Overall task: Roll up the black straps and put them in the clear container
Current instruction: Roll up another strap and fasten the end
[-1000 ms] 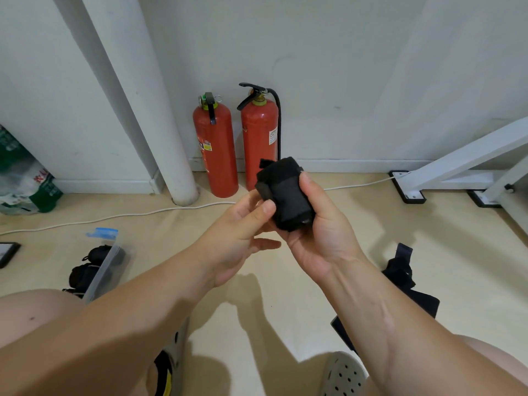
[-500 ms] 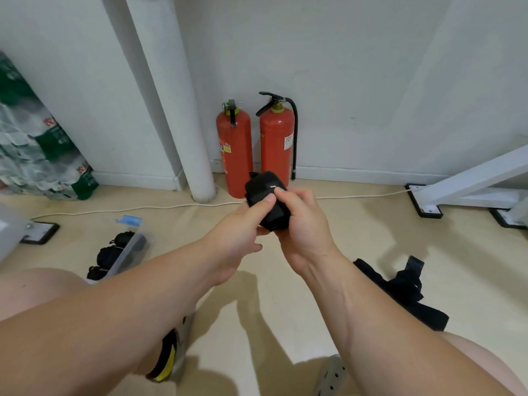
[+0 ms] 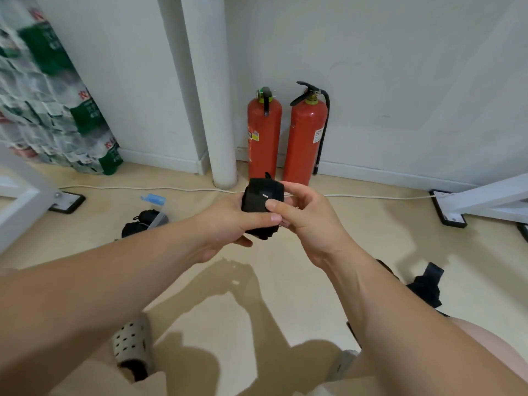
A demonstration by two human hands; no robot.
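A rolled black strap [image 3: 261, 200] is held in mid-air between both hands, in front of the fire extinguishers. My left hand [image 3: 228, 224] grips it from the left, thumb across its lower front. My right hand [image 3: 308, 221] holds it from the right, thumb pressed on its face. The clear container [image 3: 155, 217] with a blue lid clip lies on the floor to the left, with rolled black straps [image 3: 140, 221] inside. More loose black straps [image 3: 425, 287] lie on the floor at the right, partly hidden by my right arm.
Two red fire extinguishers [image 3: 285, 138] stand against the wall beside a white pipe [image 3: 211, 90]. A white cable [image 3: 143, 188] runs along the floor. White frame legs [image 3: 485, 198] sit right and left. Packs of bottles [image 3: 48, 104] lean at left. A perforated slipper [image 3: 133, 345] is below.
The view has swung left and down, so the container sits nearer the centre. Both hands have kept the rolled strap, with the right thumb now pressing on its front.
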